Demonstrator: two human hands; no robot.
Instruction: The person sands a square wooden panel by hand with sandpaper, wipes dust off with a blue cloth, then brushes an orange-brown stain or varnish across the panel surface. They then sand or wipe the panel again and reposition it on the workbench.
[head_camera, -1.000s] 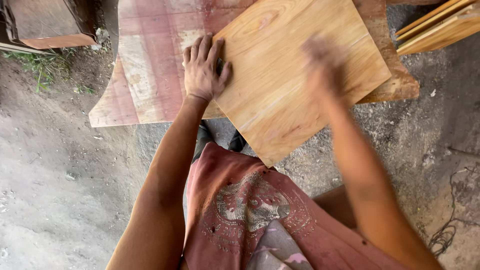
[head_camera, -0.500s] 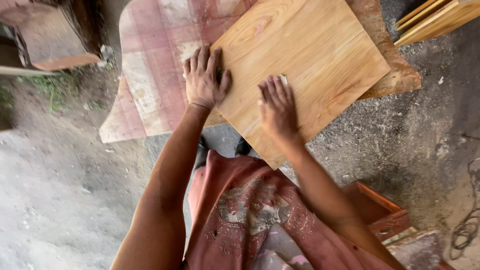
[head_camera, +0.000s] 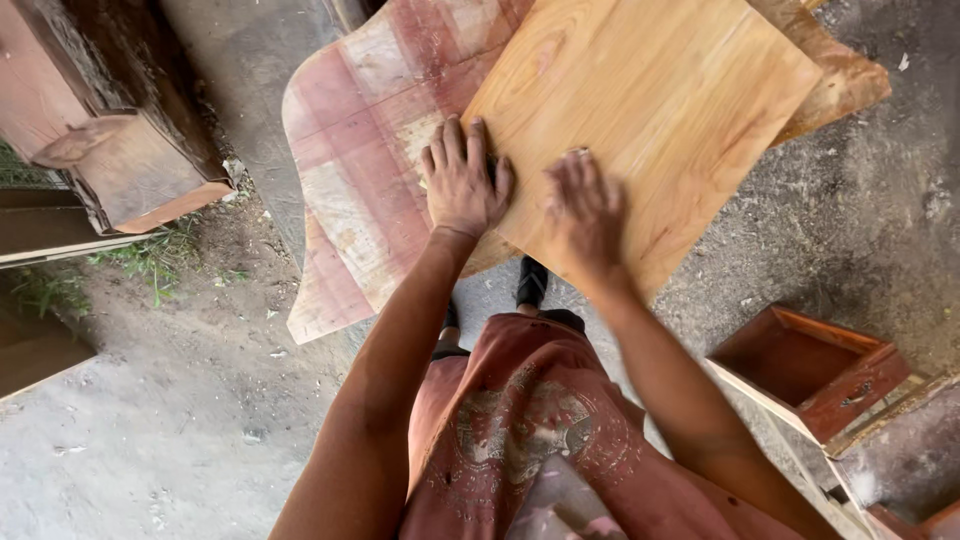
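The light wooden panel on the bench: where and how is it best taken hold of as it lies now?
Probably by the near corner of the light wooden panel, coming from the person's side. It lies flat and turned cornerwise on the reddish patched board, and that corner juts past the board's edge, so fingers can get under. The left hand presses at its left edge; the right hand lies flat on top.

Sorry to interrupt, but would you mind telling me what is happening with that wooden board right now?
A person stands over a pale wooden board that lies on a worn reddish panel. The left hand presses flat on the board's near left edge. The right hand lies palm down on the board's surface and looks blurred; whether it holds anything under the palm cannot be told. A reddish wooden drawer sits on the dusty ground to the person's right.
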